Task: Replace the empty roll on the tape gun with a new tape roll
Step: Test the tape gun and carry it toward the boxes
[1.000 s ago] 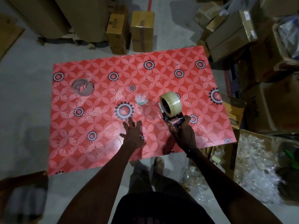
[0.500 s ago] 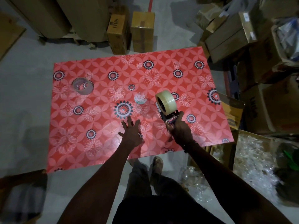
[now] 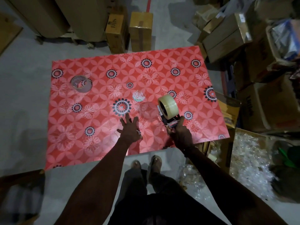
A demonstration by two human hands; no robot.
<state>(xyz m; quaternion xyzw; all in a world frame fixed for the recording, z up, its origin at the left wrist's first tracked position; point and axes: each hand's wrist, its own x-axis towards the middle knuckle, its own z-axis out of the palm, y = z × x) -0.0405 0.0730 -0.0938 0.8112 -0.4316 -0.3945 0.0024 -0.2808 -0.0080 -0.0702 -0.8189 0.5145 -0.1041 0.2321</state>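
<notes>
Right hand [image 3: 181, 135] clamped around the handle of the tape gun [image 3: 170, 120] at the near right of the red patterned worktop [image 3: 97, 137], fingers wrapped tight; new tape roll [image 3: 168, 105] already seated on the gun, standing on edge. Left hand [image 3: 129, 131] hovering flat just left of the gun, fingers spread, gripping nothing. Empty roll [image 3: 81, 82] lying well apart at the far left. Likely risks: tape end sticking back onto the roll, or threaded wrong side up past the roller; gun tipping if the grip loosens. Hard to make out: hub, roller and cutting blade in the dim light, handle hidden under the hand, tape end not visible.
</notes>
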